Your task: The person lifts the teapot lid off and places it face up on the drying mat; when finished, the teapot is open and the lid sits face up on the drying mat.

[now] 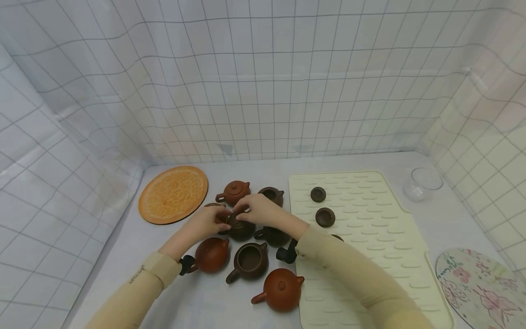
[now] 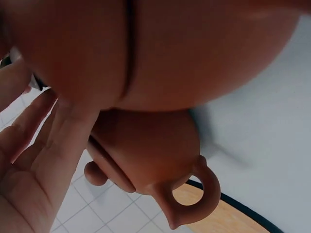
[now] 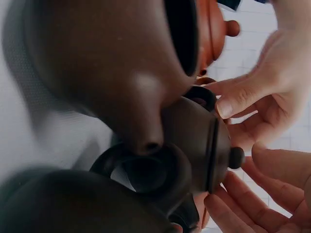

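A dark brown teapot with its lid on top stands between my two hands. At its handle side, the left hand has its thumb by the lid's edge. The right hand reaches over from the other side; in the right wrist view its fingertips are at the lid's rim and its thumb is apart from the knob. Beneath the right wrist is another dark teapot, partly hidden. A reddish teapot fills the left wrist view, with a smaller one behind it.
Nearer me are a lidless dark teapot and a red teapot. Behind the hands stand a small red teapot and an uncovered dark teapot. Loose dark lids lie on the cream mat. A glass bowl sits far right.
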Motion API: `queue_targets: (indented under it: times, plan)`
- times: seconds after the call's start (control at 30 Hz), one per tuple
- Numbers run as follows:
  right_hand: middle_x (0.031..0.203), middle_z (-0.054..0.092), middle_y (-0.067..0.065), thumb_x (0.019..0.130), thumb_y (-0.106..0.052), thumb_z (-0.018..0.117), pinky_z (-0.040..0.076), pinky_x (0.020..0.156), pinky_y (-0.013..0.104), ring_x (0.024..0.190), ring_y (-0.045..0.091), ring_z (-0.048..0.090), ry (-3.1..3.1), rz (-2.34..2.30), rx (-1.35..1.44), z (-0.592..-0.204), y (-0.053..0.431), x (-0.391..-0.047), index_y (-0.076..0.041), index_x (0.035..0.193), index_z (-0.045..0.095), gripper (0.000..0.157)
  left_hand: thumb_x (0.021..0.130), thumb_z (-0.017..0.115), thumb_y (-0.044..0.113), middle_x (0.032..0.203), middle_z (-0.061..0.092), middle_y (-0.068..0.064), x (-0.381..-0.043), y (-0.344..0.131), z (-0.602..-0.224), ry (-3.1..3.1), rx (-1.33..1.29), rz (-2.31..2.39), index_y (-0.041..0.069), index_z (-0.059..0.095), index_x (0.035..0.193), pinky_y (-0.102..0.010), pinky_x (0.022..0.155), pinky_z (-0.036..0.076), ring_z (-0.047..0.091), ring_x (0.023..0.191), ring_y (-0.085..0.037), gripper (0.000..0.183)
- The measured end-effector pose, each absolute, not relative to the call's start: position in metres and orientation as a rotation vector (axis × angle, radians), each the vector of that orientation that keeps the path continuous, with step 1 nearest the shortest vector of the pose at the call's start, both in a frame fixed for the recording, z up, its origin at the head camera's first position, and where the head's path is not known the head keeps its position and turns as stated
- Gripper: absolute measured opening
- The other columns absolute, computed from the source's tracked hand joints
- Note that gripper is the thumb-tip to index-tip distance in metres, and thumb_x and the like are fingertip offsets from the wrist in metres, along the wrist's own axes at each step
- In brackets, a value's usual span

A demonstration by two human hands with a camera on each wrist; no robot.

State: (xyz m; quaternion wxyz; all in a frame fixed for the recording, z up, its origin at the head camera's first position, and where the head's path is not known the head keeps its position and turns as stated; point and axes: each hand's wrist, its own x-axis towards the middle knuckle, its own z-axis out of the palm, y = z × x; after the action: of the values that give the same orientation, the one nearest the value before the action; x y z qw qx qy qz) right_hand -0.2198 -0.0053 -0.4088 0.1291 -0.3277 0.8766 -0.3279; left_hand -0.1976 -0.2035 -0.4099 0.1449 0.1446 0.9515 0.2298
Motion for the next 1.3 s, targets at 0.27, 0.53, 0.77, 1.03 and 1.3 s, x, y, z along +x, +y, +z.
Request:
queue_targets:
  times: [0.27,0.53,0.77,1.03,1.3]
  plan:
    - [0.11,0.069,0.003,0.091,-0.018,0.072,0.051,0.081,0.024,0.099,0.016,0.063,2.632,-0.852,-0.916,-0.412,-0.016,-0.217,-0.012,0.108,0.074,0.018,0.081,0.079,0.007,0.105,0.071,-0.011,-0.198,-0.204,-0.415,2.828,0.519,0.55,0.003,0.07,0.103,-0.04,0.084,0.055,0.068,0.098,-0.026,0.023]
    - [0.104,0.072,0.003,0.089,-0.019,0.074,0.049,0.073,0.021,0.087,0.014,0.063,2.659,-0.865,-0.924,-0.412,-0.018,-0.216,-0.011,0.103,0.074,0.016,0.081,0.08,0.008,0.1,0.072,-0.009,-0.197,-0.203,-0.416,2.854,0.51,0.502,0.004,0.07,0.101,-0.039,0.082,0.055,0.068,0.093,-0.023,0.022]
    - [0.102,0.073,0.002,0.091,-0.019,0.072,0.048,0.07,0.02,0.081,0.01,0.061,2.648,-0.919,-0.889,-0.412,-0.016,-0.215,-0.012,0.101,0.073,0.013,0.081,0.08,0.007,0.098,0.071,-0.011,-0.195,-0.201,-0.415,2.873,0.51,0.485,0.003,0.07,0.101,-0.04,0.079,0.055,0.068,0.091,-0.025,0.023]
    - [0.105,0.073,0.002,0.091,-0.025,0.072,0.053,0.076,0.025,0.091,0.016,0.067,2.611,-1.163,-0.752,-0.406,0.006,-0.217,-0.014,0.105,0.072,0.018,0.08,0.081,0.008,0.093,0.071,-0.008,-0.195,-0.199,-0.414,2.869,0.499,0.479,0.003,0.071,0.1,-0.038,0.076,0.056,0.067,0.087,-0.022,0.023]
    - [0.121,0.069,0.007,0.094,-0.027,0.069,0.052,0.095,0.039,0.111,0.022,0.065,2.403,-1.492,-0.494,-0.392,0.064,-0.223,-0.012,0.115,0.071,0.026,0.079,0.081,0.006,0.087,0.072,-0.006,-0.194,-0.199,-0.414,2.846,0.456,0.55,0.001,0.071,0.101,-0.034,0.073,0.055,0.067,0.083,-0.017,0.025]
